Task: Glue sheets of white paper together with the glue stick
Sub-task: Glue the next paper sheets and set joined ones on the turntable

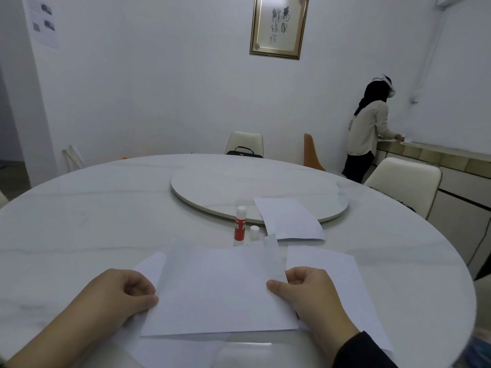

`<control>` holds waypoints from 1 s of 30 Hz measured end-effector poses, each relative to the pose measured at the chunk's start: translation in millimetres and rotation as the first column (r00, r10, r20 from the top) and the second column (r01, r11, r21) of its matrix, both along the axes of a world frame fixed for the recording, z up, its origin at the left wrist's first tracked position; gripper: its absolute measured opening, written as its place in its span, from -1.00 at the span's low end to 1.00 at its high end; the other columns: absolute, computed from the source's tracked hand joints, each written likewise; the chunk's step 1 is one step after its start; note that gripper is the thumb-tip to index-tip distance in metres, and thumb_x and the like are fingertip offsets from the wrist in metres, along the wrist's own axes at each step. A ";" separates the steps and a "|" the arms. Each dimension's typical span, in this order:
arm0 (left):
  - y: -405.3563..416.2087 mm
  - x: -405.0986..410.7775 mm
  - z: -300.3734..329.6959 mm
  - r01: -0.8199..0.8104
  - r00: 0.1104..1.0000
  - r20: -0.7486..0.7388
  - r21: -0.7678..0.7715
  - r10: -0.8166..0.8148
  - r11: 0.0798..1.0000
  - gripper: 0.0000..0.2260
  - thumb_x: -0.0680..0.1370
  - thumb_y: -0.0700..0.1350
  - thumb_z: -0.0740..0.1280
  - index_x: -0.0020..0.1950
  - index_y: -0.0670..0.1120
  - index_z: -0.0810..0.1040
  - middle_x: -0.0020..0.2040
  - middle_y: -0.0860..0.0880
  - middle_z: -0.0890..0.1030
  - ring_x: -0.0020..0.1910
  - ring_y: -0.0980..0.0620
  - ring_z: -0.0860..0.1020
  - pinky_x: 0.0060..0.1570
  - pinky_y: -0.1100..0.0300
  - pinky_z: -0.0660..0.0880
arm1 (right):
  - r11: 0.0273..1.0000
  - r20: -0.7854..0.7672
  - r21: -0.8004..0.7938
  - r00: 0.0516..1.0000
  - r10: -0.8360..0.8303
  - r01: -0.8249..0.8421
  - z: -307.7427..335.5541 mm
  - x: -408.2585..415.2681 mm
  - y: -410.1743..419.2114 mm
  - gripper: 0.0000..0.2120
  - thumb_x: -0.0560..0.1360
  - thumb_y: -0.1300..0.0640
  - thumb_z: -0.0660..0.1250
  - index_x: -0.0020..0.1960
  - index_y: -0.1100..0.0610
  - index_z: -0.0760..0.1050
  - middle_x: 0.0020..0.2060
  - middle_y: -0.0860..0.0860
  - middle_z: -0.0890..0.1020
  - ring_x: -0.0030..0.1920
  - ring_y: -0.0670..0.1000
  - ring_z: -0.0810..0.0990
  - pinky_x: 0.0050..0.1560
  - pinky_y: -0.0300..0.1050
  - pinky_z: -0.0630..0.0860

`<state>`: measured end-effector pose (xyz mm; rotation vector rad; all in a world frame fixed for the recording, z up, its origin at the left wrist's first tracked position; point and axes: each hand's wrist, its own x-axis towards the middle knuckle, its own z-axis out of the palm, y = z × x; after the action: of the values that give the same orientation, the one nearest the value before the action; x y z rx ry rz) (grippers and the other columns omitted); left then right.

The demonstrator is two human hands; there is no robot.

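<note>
While both the left hand and the right hand pinch the top sheet by its side edges over other sheets, the uncapped glue stick stands beyond the grip, so pressing down looks left.

A round white table is seen with a turntable set at its middle. Chairs are placed behind it — a black bag on one. A framed picture is hung on the wall; a person is stood at a counter.
</note>
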<state>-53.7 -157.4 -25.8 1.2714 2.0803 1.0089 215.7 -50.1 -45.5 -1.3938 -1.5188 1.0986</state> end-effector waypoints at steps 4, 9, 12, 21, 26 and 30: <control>0.8 0.4 0.1 0.007 1.000 -0.017 -0.005 -0.007 1.000 -0.92 0.38 -0.24 0.48 -0.32 -0.16 0.64 -0.50 -0.05 0.62 -0.59 0.05 0.45 -0.58 0.31 0.32 | 1.000 0.020 0.009 1.000 -0.009 0.009 -1.0 -0.5 0.9 -0.82 0.26 0.14 0.55 -0.32 0.23 0.62 -0.35 0.12 0.71 -0.24 0.17 0.70 -0.13 0.07 0.64; 2.5 -0.8 -2.1 0.011 0.999 -0.041 -0.001 -0.011 1.000 -0.91 0.37 -0.23 0.49 -0.33 -0.15 0.64 -0.49 -0.05 0.62 -0.60 0.05 0.44 -0.56 0.29 0.33 | 1.000 0.053 0.015 0.998 -0.020 0.019 -2.7 -1.0 2.6 -0.83 0.25 0.12 0.56 -0.36 0.18 0.61 -0.36 0.09 0.71 -0.24 0.15 0.70 -0.22 -0.04 0.62; 2.9 -1.5 -3.4 0.020 0.999 -0.048 0.003 -0.020 1.000 -0.90 0.37 -0.24 0.49 -0.33 -0.14 0.63 -0.49 -0.05 0.63 -0.62 0.06 0.43 -0.61 0.34 0.32 | 1.000 0.071 0.018 0.997 -0.024 0.023 -3.5 -1.3 3.0 -0.82 0.25 0.12 0.56 -0.37 0.17 0.60 -0.36 0.08 0.71 -0.23 0.15 0.70 -0.25 -0.06 0.59; 1.0 0.9 -11.2 0.009 0.982 -0.191 0.050 0.001 0.999 -0.85 0.32 -0.18 0.51 -0.41 0.00 0.62 -0.47 0.08 0.63 -0.56 0.21 0.49 -0.45 0.32 0.39 | 0.999 0.141 0.043 0.990 -0.029 0.023 -3.4 -2.5 2.0 -0.75 0.24 0.09 0.56 -0.25 0.24 0.61 -0.25 0.18 0.70 -0.16 0.19 0.69 -0.12 0.02 0.62; -2.5 5.2 -19.2 -0.001 0.951 -0.305 0.132 0.041 0.991 -0.82 0.30 -0.14 0.52 -0.34 0.07 0.55 -0.44 0.07 0.60 -0.41 0.16 0.54 -0.36 0.28 0.41 | 0.998 0.178 0.065 0.983 -0.036 0.024 -2.5 -2.3 0.2 -0.80 0.26 0.08 0.56 -0.23 0.14 0.60 -0.32 0.04 0.68 -0.24 0.05 0.67 -0.17 -0.12 0.61; -0.7 8.0 -20.8 0.060 0.924 -0.381 0.117 -0.011 0.991 -0.80 0.38 -0.17 0.45 -0.28 0.09 0.48 -0.36 0.05 0.58 -0.37 0.17 0.50 -0.37 0.35 0.34 | 0.967 0.286 0.244 0.948 -0.140 0.069 7.8 -2.4 -3.6 -0.62 0.36 -0.02 0.50 0.11 0.02 0.49 -0.19 -0.10 0.58 -0.21 -0.17 0.55 -0.26 -0.37 0.41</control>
<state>-45.7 -158.2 -46.6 1.6759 2.2941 0.9493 213.3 -53.7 -37.8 -1.5074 -1.7030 0.6378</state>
